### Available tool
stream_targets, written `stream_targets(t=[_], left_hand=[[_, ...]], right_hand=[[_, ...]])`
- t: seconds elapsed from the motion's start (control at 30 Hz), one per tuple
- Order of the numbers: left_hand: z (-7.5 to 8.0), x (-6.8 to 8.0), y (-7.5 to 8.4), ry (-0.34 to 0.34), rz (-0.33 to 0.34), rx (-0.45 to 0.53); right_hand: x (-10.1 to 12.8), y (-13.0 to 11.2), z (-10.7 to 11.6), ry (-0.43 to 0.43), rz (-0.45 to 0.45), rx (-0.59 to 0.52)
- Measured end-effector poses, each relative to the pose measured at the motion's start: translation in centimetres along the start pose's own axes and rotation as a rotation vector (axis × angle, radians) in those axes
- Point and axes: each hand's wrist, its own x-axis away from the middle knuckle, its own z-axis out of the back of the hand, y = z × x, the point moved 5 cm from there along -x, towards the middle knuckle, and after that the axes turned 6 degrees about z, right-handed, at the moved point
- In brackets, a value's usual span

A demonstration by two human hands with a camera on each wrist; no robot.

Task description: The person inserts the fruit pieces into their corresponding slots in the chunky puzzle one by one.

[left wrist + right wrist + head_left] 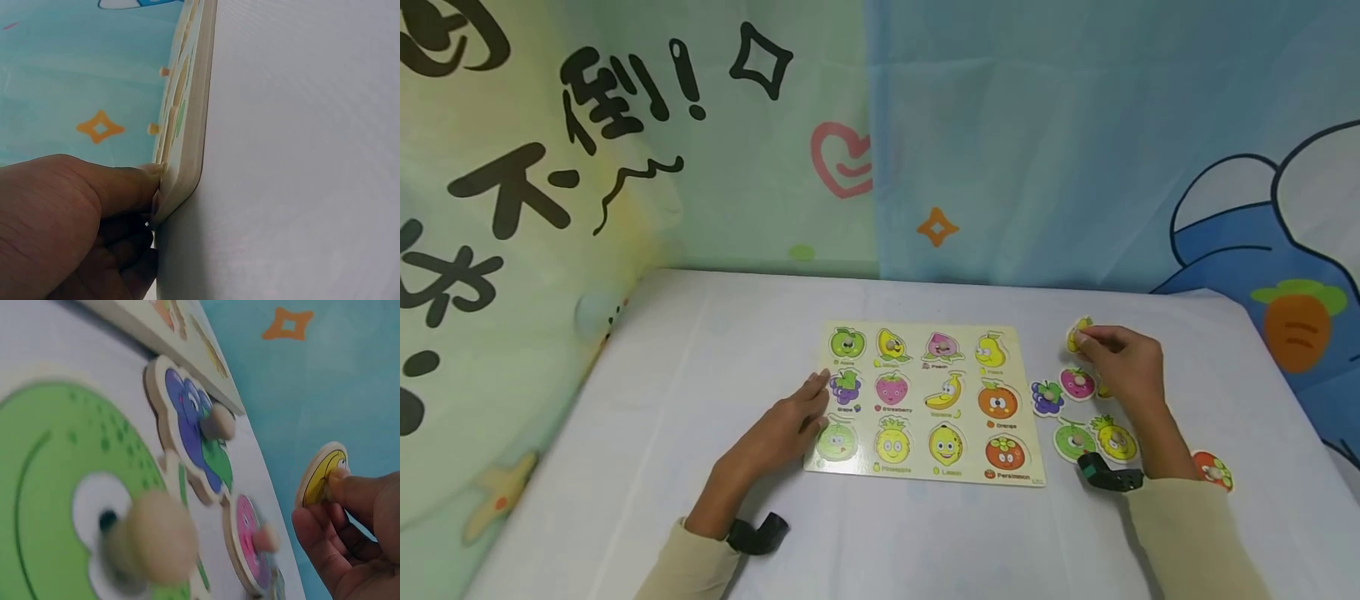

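A wooden fruit puzzle board point(917, 423), with outlined fruit pictures, lies in the middle of the white table. My left hand point(790, 425) rests at its left edge. In the left wrist view the thumb point(134, 187) touches the board's corner point(187, 165), the other fingers below it. Beyond the board's right side, my right hand point(1123, 358) pinches a yellow fruit puzzle piece point(325, 472) between thumb and fingers, raised above the table. Below that hand lie a purple grape piece point(187, 419), a pink fruit piece point(245, 525) and a green melon piece point(50, 487), each with a wooden knob.
A pineapple piece point(1114, 439) lies beside the green melon piece near the right wrist. Another red-orange piece point(1213, 469) sits farther right, partly behind the forearm. A printed cloth backdrop point(1037, 150) rises behind the table point(737, 333).
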Motion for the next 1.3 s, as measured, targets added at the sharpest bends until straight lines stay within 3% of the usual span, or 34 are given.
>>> stream_targets(t=[0.27, 0.5, 1.07, 1.3], left_hand=[[-0.2, 0.0, -0.2, 0.001, 0.013, 0.000], [-0.2, 0.1, -0.2, -0.001, 0.016, 0.007], [0.0, -0.1, 0.0, -0.001, -0.004, -0.016], [0.0, -0.1, 0.1, -0.014, 0.006, -0.025]], right_hand=[[0.1, -1.4, -2.4, -0.079, 0.018, -0.019], [0.3, -2.7, -5.2, -0.172, 0.123, 0.005], [0.7, -5.2, -7.0, -0.184, 0.237, -0.015], [0.9, -6.0, -7.4, -0.218, 0.230, 0.056]])
